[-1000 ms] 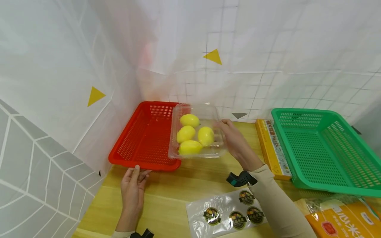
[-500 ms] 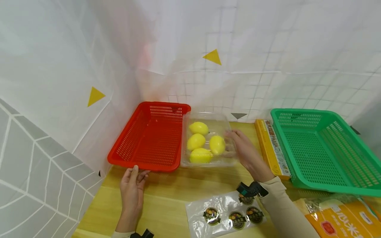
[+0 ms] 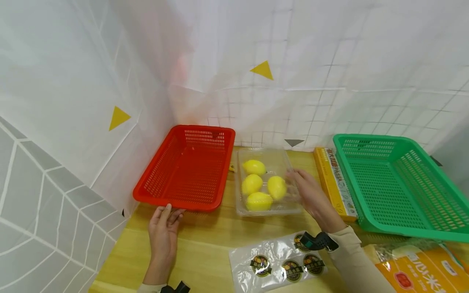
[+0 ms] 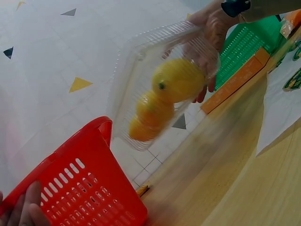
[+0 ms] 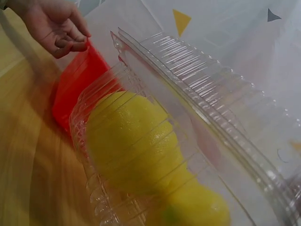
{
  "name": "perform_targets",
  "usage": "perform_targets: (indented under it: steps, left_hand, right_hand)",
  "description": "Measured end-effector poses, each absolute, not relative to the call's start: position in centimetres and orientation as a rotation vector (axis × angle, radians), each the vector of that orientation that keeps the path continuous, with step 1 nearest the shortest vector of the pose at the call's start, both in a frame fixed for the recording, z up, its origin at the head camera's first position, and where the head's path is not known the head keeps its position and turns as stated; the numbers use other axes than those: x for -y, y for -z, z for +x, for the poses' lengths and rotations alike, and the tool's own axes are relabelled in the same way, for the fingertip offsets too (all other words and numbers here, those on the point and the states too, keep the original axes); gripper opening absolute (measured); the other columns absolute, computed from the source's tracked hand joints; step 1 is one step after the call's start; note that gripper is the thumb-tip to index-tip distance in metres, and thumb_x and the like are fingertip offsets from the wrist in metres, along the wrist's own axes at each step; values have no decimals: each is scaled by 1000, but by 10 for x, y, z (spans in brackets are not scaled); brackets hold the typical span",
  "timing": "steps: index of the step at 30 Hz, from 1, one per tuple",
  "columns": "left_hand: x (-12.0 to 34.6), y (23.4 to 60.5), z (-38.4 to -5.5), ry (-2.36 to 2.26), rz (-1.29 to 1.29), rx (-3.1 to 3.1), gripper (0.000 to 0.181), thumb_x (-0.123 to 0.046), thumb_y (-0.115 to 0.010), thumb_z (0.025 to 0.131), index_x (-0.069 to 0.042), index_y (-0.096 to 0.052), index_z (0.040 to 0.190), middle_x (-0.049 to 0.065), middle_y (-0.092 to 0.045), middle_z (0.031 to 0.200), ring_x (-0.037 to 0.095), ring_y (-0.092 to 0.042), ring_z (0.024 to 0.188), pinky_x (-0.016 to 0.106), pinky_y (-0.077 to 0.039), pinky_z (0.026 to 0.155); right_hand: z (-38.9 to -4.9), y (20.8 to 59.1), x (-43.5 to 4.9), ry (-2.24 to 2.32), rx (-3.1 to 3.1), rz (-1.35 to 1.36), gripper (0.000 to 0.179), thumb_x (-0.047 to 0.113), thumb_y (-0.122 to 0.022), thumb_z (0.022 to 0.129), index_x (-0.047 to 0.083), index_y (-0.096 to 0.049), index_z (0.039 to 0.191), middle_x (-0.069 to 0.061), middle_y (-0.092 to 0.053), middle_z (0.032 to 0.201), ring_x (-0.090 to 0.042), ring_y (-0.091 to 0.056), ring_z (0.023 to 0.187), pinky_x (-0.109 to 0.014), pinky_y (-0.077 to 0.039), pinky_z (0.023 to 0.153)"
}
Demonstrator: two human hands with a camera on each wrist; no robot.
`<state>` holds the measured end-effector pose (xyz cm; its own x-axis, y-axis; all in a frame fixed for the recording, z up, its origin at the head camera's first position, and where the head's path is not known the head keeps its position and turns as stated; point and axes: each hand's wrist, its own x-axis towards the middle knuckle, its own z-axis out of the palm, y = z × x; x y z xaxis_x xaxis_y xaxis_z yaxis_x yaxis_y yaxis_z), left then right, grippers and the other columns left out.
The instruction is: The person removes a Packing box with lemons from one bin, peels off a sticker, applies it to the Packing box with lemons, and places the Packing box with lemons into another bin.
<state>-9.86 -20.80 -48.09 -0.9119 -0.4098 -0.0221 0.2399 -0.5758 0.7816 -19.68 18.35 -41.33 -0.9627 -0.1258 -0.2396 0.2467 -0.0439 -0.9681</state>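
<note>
My right hand (image 3: 311, 197) grips the right side of a clear plastic clamshell box (image 3: 269, 154) with several yellow lemons (image 3: 252, 184) inside. In the left wrist view the box (image 4: 127, 89) hangs above the wooden table, its lid down over the lemons (image 4: 178, 80). My left hand (image 3: 163, 234) pinches the front rim of a red plastic basket (image 3: 187, 171), thumb on top and fingers beneath. Nothing lies in that basket. The right wrist view shows the lemons (image 5: 134, 141) close up through the ribbed plastic; the right fingers are out of that view.
A green basket (image 3: 392, 195) stands at the right, with an orange pasta box (image 3: 335, 183) along its left side. An orange bag (image 3: 421, 268) lies at the front right. A clear sheet with round fruit stickers (image 3: 275, 264) lies at the front middle. White sheeting walls (image 3: 220, 49) enclose the table's back and left.
My right hand has carried the box of lemons rightward and lower, from over the red basket's right edge to beside it. The left hand stays on the basket rim.
</note>
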Motion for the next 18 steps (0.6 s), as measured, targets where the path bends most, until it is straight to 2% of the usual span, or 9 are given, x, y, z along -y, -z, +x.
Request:
perform_targets:
  steps: [6, 13, 18]
  left_hand:
    - [206, 478, -99, 2499, 278, 1165, 21, -13, -62, 106, -3, -56, 88, 14, -72, 88, 23, -73, 79, 31, -59, 75]
    - [207, 477, -97, 2507, 299, 1158, 19, -11, -62, 106, -2, -57, 90, 14, -71, 89, 23, -73, 80, 31, -59, 77]
    - [206, 478, -97, 2517, 284, 1162, 14, -2, -51, 107, 1, -58, 95, 15, -70, 92, 25, -74, 82, 33, -59, 77]
  right_hand:
    - [-196, 429, -191, 2075, -1993, 147, 64, 36, -52, 109, -10, -35, 150, -27, -38, 148, -31, -55, 118, -40, -55, 96]
    - [-194, 443, -197, 2036, -2029, 174, 65, 37, -54, 109, -11, -38, 149, -28, -40, 151, -34, -54, 123, -34, -57, 90]
    - [-196, 452, -203, 1967, -2127, 185, 64, 40, -56, 107, -9, -46, 147, -26, -44, 151, -35, -47, 131, -35, -53, 94]
